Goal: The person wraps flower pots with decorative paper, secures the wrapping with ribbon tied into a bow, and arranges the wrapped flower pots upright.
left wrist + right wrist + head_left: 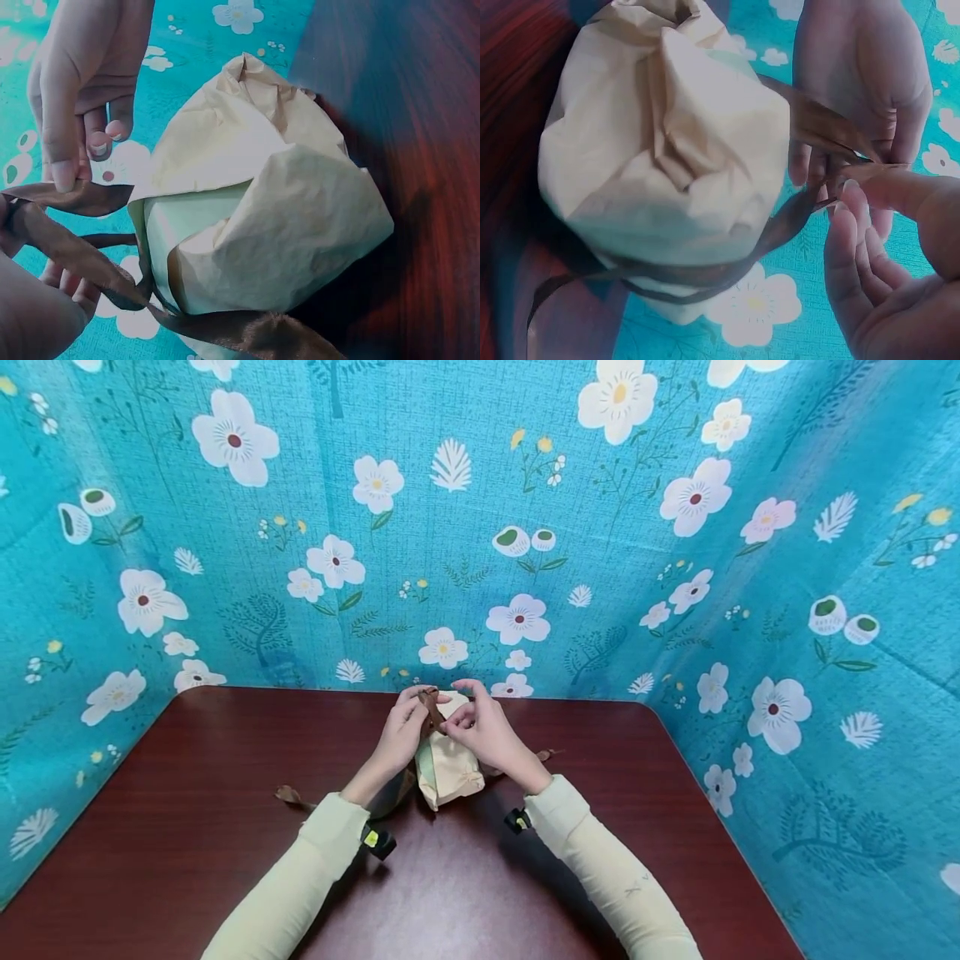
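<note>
A bundle (456, 768) wrapped in cream cloth or paper stands at the far side of the table, with pale green showing through a fold in its wrapping (202, 217). Brown ribbon (682, 271) runs round it. Over the bundle, my left hand (400, 731) pinches a gathered part of the ribbon (432, 708). Close beside it, my right hand (487, 727) pinches another stretch between thumb and index finger, as the right wrist view shows. Both hands (862, 82) meet on the side of the bundle facing the curtain, their fingertips nearly together.
One ribbon end (288, 794) lies left of the bundle and another (546, 754) to its right on the dark red table (187, 827). Under my left wrist is a dark rounded shape (393, 795). A blue flowered curtain (420, 552) hangs right behind the table's far edge.
</note>
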Action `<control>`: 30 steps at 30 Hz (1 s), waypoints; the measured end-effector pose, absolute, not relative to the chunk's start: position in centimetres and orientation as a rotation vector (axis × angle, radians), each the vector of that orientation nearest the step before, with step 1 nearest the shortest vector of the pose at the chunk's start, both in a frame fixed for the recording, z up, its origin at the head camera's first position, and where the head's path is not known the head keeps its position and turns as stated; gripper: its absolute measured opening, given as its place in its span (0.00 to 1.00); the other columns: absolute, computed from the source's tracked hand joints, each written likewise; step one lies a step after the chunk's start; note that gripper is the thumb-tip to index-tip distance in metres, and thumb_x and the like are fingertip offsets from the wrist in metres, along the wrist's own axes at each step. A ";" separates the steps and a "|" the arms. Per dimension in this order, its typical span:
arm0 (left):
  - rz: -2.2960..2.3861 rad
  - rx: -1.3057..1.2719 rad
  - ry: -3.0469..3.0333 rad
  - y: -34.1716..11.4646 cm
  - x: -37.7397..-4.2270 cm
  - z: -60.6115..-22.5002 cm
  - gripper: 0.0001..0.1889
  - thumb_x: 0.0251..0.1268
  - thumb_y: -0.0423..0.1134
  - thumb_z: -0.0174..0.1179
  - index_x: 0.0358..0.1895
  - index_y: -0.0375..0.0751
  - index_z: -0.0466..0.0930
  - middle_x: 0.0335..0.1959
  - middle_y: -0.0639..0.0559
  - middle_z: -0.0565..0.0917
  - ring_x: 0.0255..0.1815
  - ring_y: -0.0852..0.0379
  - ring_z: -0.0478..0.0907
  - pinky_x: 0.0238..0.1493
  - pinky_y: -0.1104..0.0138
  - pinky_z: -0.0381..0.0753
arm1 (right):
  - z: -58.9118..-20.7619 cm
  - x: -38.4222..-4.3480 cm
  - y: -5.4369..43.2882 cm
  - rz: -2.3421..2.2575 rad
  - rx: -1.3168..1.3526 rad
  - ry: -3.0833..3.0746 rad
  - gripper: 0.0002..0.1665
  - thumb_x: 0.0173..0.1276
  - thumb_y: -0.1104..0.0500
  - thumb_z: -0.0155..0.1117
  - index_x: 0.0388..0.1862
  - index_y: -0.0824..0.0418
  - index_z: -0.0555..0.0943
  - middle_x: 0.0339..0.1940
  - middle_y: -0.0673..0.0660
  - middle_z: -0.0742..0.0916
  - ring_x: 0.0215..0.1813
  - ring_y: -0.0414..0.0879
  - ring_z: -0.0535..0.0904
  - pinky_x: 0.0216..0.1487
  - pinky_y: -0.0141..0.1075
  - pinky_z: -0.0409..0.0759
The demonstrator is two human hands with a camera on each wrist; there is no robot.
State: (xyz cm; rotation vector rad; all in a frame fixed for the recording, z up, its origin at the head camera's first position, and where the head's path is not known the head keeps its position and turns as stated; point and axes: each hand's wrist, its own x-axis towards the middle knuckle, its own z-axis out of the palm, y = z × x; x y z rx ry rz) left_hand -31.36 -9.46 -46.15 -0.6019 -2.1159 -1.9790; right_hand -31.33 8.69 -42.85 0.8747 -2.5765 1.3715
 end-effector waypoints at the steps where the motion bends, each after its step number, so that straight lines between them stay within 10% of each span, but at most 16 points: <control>1: -2.008 -0.599 -2.100 -9.5 -31.3 -46.2 0.20 0.84 0.34 0.40 0.53 0.24 0.83 0.70 0.36 0.69 0.76 0.44 0.60 0.71 0.48 0.63 | -42.9 -31.4 8.6 1.360 0.860 -2.595 0.38 0.68 0.69 0.67 0.73 0.66 0.61 0.31 0.56 0.90 0.32 0.43 0.85 0.36 0.33 0.81; 14: -2.408 -0.402 -1.870 -8.9 -30.7 -45.8 0.18 0.72 0.33 0.40 0.46 0.18 0.74 0.59 0.37 0.71 0.54 0.54 0.69 0.53 0.72 0.70 | -43.7 -32.9 7.4 1.218 0.950 -2.715 0.22 0.71 0.67 0.64 0.63 0.65 0.79 0.33 0.54 0.88 0.31 0.39 0.82 0.33 0.30 0.77; 18: -2.308 -0.363 -1.931 -8.7 -30.8 -45.9 0.17 0.77 0.35 0.51 0.42 0.17 0.78 0.64 0.41 0.71 0.62 0.54 0.67 0.50 0.73 0.73 | -43.9 -33.2 7.3 1.194 0.957 -2.707 0.28 0.70 0.67 0.64 0.69 0.67 0.73 0.34 0.55 0.88 0.32 0.39 0.82 0.36 0.31 0.78; 30: -1.585 -0.466 -2.099 -9.5 -30.8 -46.0 0.27 0.82 0.38 0.48 0.18 0.33 0.78 0.52 0.39 0.80 0.59 0.42 0.70 0.64 0.50 0.65 | -44.1 -33.9 6.9 1.114 1.074 -2.707 0.24 0.70 0.68 0.64 0.65 0.65 0.78 0.30 0.53 0.88 0.28 0.35 0.80 0.33 0.28 0.76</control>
